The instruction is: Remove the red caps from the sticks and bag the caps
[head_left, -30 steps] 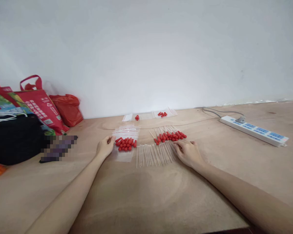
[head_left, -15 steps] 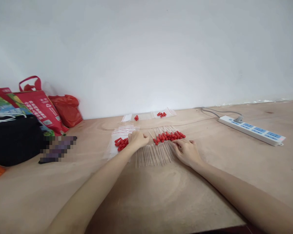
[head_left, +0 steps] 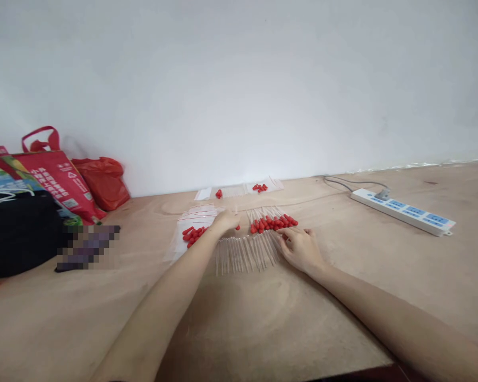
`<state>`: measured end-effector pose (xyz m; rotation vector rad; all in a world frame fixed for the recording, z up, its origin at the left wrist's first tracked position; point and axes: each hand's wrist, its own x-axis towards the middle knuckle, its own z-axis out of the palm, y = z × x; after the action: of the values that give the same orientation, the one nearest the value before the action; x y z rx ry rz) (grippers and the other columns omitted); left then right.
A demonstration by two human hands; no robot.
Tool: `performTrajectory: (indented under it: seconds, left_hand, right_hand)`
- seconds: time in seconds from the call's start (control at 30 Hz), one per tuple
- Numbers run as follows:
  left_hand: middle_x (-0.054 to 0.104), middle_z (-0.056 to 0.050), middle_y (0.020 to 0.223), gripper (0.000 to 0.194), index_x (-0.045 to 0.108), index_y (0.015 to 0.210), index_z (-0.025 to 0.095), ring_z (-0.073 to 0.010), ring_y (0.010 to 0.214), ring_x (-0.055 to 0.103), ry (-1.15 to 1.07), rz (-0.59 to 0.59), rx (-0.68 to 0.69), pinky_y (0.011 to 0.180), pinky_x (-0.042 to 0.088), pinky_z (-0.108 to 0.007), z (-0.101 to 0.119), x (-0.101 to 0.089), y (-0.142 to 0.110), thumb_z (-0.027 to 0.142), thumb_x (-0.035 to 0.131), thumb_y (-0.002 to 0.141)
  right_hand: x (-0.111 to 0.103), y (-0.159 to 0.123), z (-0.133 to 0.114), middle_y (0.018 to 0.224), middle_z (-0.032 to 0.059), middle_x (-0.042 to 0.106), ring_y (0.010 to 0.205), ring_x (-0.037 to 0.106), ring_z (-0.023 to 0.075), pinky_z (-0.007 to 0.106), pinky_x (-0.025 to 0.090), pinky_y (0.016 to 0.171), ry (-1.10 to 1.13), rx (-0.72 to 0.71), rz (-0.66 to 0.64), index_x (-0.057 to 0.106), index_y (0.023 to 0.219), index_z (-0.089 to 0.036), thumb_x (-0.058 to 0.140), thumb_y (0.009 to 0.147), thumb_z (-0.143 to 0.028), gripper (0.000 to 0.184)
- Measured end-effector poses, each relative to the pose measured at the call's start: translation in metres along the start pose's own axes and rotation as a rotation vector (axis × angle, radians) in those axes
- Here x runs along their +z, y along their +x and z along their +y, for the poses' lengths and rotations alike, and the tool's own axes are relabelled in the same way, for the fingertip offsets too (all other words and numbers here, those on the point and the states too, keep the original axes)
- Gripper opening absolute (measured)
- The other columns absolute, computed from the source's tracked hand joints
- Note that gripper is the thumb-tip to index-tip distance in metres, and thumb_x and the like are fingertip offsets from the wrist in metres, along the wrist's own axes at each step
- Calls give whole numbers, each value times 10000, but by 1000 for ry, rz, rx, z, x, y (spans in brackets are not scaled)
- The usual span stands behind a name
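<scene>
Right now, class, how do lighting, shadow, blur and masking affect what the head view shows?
Head view: the wall glows low in the middle, duller towards the top corners; head view: soft shadow darkens the tabletop between the forearms; head view: the left hand looks soft, fingertips unclear; head view: pixel blocks mask the purplish item.

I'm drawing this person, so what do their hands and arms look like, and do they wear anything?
The left hand and right hand are bare: no gloves. I see no watch or bracelet. Both slim forearms look uncovered. A dark sliver below the left one might be a sleeve, but I can't tell. Rings or nail polish are too small to judge.
</scene>
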<state>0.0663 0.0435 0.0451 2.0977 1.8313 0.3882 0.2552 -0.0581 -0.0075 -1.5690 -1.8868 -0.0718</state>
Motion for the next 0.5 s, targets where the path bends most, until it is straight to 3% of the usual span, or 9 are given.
performTrajectory:
  seconds: [0.13, 0.2, 0.33, 0.5]
  left_hand:
    - [586, -14, 641, 209, 530, 739, 172, -147, 626, 546, 3, 94, 122, 585, 380, -245, -13, -17, -38, 258, 362, 826]
    - [576, -1, 675, 179, 489, 808, 182, -136, 619, 534, -20, 164, 299, 584, 384, -239, -22, -16, -63, 272, 342, 853]
    - [577, -20, 726, 167, 488, 795, 176, -146, 677, 536, 30, 374, 668, 623, 398, -256, -41, 2, -102, 300, 394, 858]
    - [591, -14, 683, 182, 503, 755, 171, -135, 647, 530, 74, 519, 870, 623, 390, -262, -49, 27, -115, 311, 442, 856]
  right_hand:
    - [4, 0, 2, 860, 34, 648, 799, 574, 174, 344, 306, 732, 59, -61, 85, 590, 925, -211, 422, 823, -270, 205]
    - [4, 0, 2, 935, 63, 619, 866, 557, 183, 340, 339, 753, 125, -142, 157, 558, 1017, -196, 428, 825, -287, 249]
    - [1, -3, -7, 1054, 109, 553, 998, 490, 206, 354, 357, 816, 165, -384, 239, 479, 1163, -174, 470, 815, -340, 385]
    - [2, -8, -25, 977, 46, 609, 939, 497, 191, 433, 253, 904, 77, -630, 152, 542, 1100, -243, 504, 811, -360, 314]
